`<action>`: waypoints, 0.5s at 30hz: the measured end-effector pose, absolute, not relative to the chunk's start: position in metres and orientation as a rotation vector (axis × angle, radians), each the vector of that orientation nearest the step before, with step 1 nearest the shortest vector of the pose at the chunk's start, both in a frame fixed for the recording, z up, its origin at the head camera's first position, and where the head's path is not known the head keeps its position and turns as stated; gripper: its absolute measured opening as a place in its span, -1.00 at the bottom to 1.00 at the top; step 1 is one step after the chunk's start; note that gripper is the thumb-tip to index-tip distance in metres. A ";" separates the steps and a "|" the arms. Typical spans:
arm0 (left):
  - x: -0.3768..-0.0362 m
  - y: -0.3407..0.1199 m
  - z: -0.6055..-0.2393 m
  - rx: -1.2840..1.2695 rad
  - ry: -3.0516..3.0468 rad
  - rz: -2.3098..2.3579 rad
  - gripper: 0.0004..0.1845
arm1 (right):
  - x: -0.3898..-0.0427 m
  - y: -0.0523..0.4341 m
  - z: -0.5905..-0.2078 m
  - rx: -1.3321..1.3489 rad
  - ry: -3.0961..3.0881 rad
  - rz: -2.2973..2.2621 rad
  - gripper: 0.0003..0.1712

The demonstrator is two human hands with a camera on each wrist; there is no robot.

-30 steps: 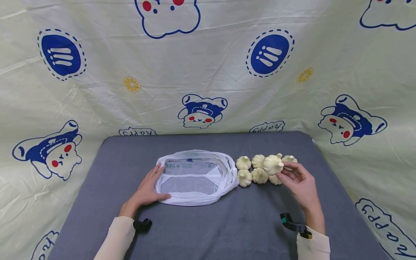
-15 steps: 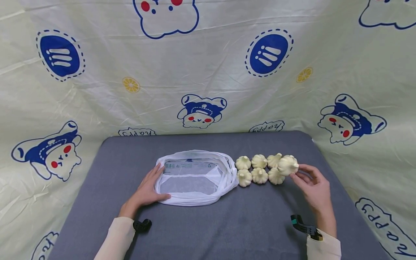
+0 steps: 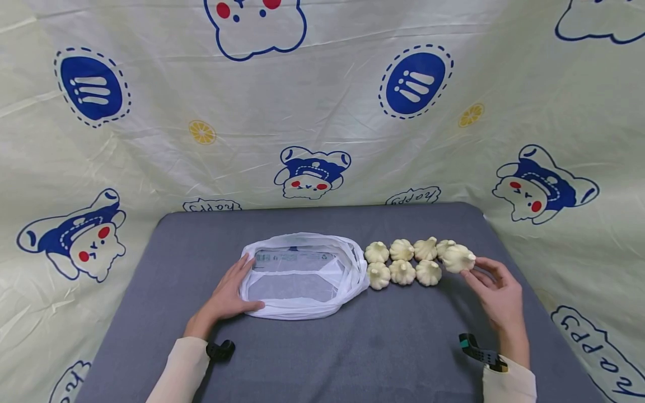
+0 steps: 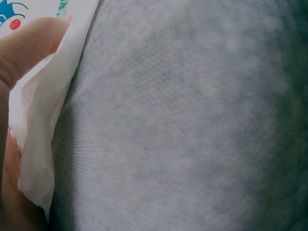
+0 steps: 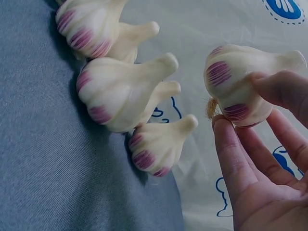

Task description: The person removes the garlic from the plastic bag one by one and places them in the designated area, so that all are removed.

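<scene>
A white plastic bag (image 3: 302, 309) lies with its mouth spread wide on the table. At its left side my left hand (image 3: 224, 294) holds the rim, fingers and thumb hooked over the edge; in the left wrist view the thumb (image 4: 33, 43) lies on the film inside. My right hand (image 3: 499, 294) pinches a garlic bulb (image 3: 457, 258) by fingertips and thumb, raised at the right end of the garlic rows. In the right wrist view this garlic bulb (image 5: 238, 84) shows purple streaks and root hairs, apart from the others.
Two rows of garlic bulbs (image 3: 402, 272) stand right of the bag, several in all, the nearest one close to its rim. The table (image 3: 353, 358) has a grey cloth. Behind it hangs a printed pale curtain (image 3: 322, 101).
My right hand has carried the garlic bulb to the right, past the end of the rows. The left hand and the bag have stayed put.
</scene>
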State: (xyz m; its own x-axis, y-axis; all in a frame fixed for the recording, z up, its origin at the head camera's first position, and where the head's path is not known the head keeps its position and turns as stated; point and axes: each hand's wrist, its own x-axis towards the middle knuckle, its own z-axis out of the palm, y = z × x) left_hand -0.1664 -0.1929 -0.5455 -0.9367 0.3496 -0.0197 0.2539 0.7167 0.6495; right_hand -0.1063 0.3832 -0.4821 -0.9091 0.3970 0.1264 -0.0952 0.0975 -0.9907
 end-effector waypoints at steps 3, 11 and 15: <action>-0.166 -0.193 -0.546 0.486 2.777 1.021 0.20 | -0.106 0.386 -0.484 -0.350 -2.053 1.851 -0.53; -0.166 -0.193 -0.546 0.480 2.782 1.014 0.20 | -0.106 0.393 -0.494 -0.430 -2.051 1.876 -0.52; -0.166 -0.192 -0.544 0.476 2.775 1.021 0.20 | -0.106 0.393 -0.501 -0.440 -2.021 1.902 -0.55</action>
State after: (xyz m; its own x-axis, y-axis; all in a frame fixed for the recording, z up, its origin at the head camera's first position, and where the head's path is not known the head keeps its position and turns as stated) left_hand -0.1658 -0.1922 -0.5443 -0.9391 0.3426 -0.0280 0.2428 0.7188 0.6514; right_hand -0.1060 0.3935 -0.5011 -0.8977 0.4396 0.0280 -0.0011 0.0613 -0.9981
